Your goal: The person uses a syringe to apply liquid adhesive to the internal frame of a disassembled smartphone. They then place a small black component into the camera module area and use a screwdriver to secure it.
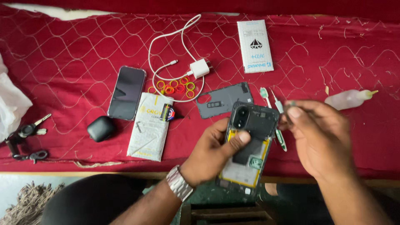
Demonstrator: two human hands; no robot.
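Opened phone [249, 143] – back cover off, innards exposed, tilted upright.

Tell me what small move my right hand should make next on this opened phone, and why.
Probably bring the right hand down to the phone. The left hand holds it with the back cover off and insides bare, while the right pinches a small blurred tool just beside it, not touching.

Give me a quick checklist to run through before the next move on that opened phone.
1. Left hand has a firm hold on the opened phone: ok.
2. Back cover is off and lying apart on the red cloth: ok.
3. Right hand pinches a small item: blurred, cannot tell what.
4. Green-tipped tools lie beside the phone: ok.
5. Phone rests on the cloth: not ok, it is held up.
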